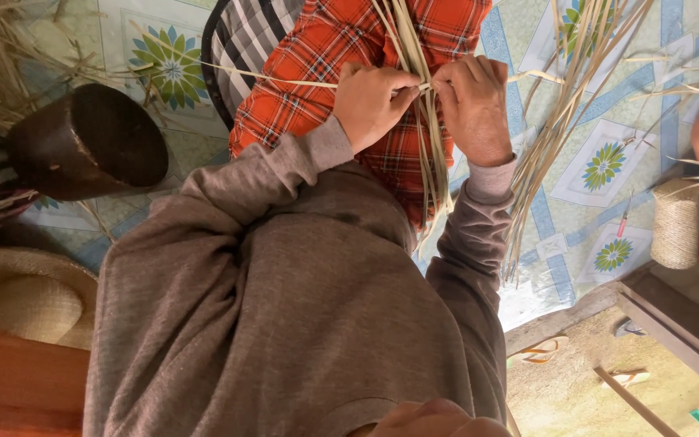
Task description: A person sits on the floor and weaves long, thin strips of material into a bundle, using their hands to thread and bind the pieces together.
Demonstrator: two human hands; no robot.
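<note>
Upper centre of frame | your left hand and right hand | fingers pinched shut on pale straw strips | over red plaid cloth

Floor: vinyl mat, pale green w/ blue bands, flower medallions. Lower rt: bare earthen ground, wooden beam at edge, sandals. Left: dark round stool, woven hat. Daylight, even.
</note>
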